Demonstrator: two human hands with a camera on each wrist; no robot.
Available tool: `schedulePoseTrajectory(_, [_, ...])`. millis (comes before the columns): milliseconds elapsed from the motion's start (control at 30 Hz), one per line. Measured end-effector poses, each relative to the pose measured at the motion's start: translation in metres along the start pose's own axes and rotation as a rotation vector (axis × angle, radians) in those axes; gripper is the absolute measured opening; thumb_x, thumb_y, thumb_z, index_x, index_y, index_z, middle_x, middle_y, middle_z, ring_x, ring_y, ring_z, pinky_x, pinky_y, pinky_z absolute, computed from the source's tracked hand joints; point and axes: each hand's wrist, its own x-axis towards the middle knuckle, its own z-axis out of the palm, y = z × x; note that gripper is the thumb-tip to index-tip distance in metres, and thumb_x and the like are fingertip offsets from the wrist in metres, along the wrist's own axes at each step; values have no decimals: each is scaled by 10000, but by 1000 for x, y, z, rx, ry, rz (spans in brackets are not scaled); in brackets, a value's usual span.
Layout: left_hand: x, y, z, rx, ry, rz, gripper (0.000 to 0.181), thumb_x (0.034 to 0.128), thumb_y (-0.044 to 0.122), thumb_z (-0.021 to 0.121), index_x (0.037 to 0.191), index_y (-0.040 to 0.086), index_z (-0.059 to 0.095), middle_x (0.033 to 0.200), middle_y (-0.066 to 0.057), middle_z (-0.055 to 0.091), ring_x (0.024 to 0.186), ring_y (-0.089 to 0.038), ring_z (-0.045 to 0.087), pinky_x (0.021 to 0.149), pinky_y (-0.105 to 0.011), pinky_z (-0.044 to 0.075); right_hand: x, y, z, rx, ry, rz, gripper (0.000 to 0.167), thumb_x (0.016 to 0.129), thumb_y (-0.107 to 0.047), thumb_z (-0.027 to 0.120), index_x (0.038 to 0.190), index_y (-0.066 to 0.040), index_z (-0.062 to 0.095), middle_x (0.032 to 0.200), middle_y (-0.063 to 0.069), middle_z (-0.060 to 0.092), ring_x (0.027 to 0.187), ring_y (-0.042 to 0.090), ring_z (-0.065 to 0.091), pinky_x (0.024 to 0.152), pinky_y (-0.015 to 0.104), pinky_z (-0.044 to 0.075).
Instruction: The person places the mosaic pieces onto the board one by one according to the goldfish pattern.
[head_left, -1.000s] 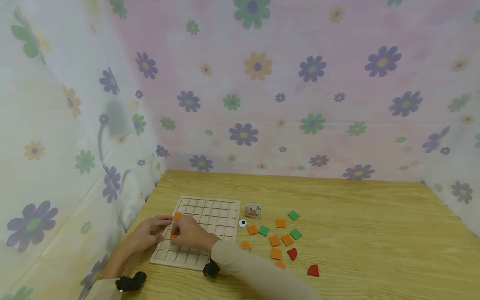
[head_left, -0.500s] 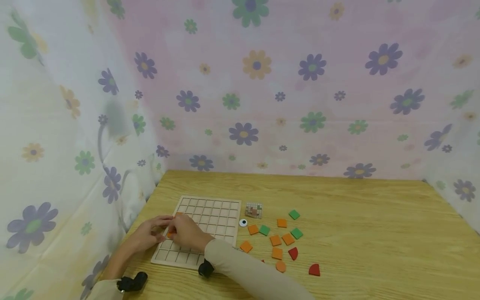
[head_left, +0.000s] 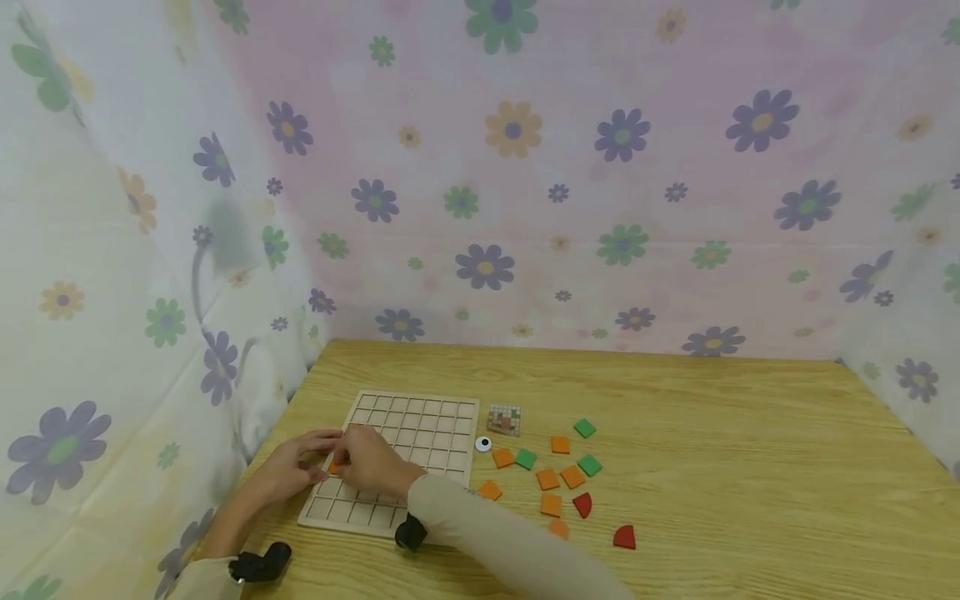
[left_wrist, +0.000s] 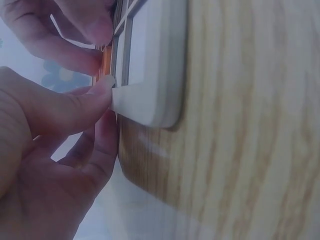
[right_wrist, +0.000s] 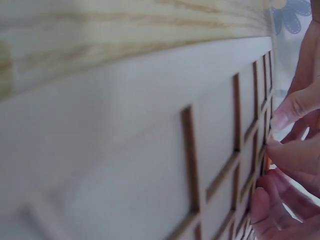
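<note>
Nearest to the person, a beige sleeve (head_left: 517, 542) covered the near right corner of the grid board (head_left: 423, 421) and part of an orange disc (head_left: 559, 527). A black wrist camera (head_left: 410, 533) was over the near edge of this board. The board lay flat; its left side ran away from the person and leaned to the right, while its far edge was almost parallel with the back of the wooden surface (head_left: 712, 442).

At the left side of the board, the right hand (head_left: 372, 462) pinched an orange tile (head_left: 334, 468) between thumb and finger. The tile seemed to lie flat, low against the grid, but the fingers hid most of it, so I could not tell its long axis. The left hand (head_left: 288, 469) was just beside, its fingers relaxed and apart from the thumb, whose tip touched the board's edge.

To the right lay a red quarter piece (head_left: 625, 537), its square corner toward the near right. Farther were loose orange squares (head_left: 551, 505) and green squares (head_left: 526, 459), turned at different angles, then an eye piece (head_left: 483, 444) and a small picture card (head_left: 505, 418). Behind the surface hung a flowered cloth (head_left: 540, 217).
</note>
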Motion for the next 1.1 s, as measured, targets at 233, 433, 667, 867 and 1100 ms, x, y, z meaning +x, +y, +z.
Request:
schedulePoseTrajectory(233, [-3, -2, 0, -6, 6, 1, 460, 793, -72, 670, 1242, -92, 570, 1339, -267, 473, 1180, -460, 462, 847, -422, 493, -11, 1, -15, 84, -105, 2, 236, 775, 40, 642, 984, -26, 731, 865, 3, 701, 544, -8, 374, 535, 101, 351])
schedulePoseTrajectory(433, [-1, -3, 1, 6, 8, -17, 474, 786, -64, 675, 1249, -73, 576, 1350, -243, 478, 1240, -467, 403, 876, -463, 469, -32, 8, -38, 134, -158, 26, 172, 826, -75, 678, 993, -60, 716, 996, -10, 666, 755, -4, 561, 666, 131, 444])
schedulePoseTrajectory(667, [0, 0, 1, -24, 2, -41, 490, 786, -77, 668, 1265, -73, 563, 1361, -246, 464, 1272, -473, 357, 875, -455, 470, -61, 15, -64, 141, -185, 6, 186, 858, -105, 671, 1036, -65, 708, 1010, 10, 631, 796, 34, 579, 690, 131, 445])
schedulePoseTrajectory(867, [1, 2, 0, -54, -6, -44, 487, 782, -96, 661, 1257, -102, 554, 1362, -273, 447, 1261, -480, 365, 834, -405, 498, -89, 19, -80, 143, -175, 29, 168, 857, -114, 682, 1019, -82, 711, 994, 4, 632, 835, 66, 591, 705, 133, 437])
schedulePoseTrajectory(1100, [0, 0, -1, 26, -9, -28, 501, 793, -43, 679, 1279, -54, 560, 1361, -228, 474, 1245, -447, 411, 885, -400, 471, -126, 29, -94, 241, -163, 86, 150, 854, -81, 685, 1003, -72, 701, 983, 9, 614, 834, 74, 577, 680, 164, 463])
